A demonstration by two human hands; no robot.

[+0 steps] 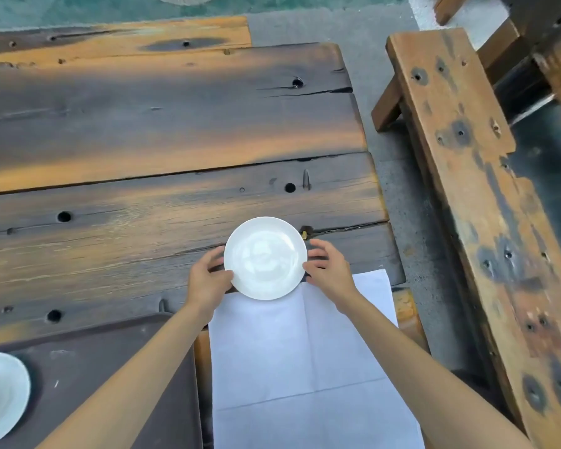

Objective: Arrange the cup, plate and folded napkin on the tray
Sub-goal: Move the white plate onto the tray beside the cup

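A small round white plate [265, 258] sits near the table's right edge, its near rim overlapping the far edge of a white napkin [305, 351] that lies unfolded with crease lines showing. My left hand [208, 280] grips the plate's left rim and my right hand [326, 268] grips its right rim. A dark brown tray [110, 367] lies at the lower left, partly under my left forearm. On the tray's left side, cut off by the frame, sits a white cup or bowl [0, 396].
The table [143, 140] is made of rough dark planks with holes and cracks; its right edge runs just beyond the napkin. A wooden bench [473, 189] stands to the right across a strip of concrete floor.
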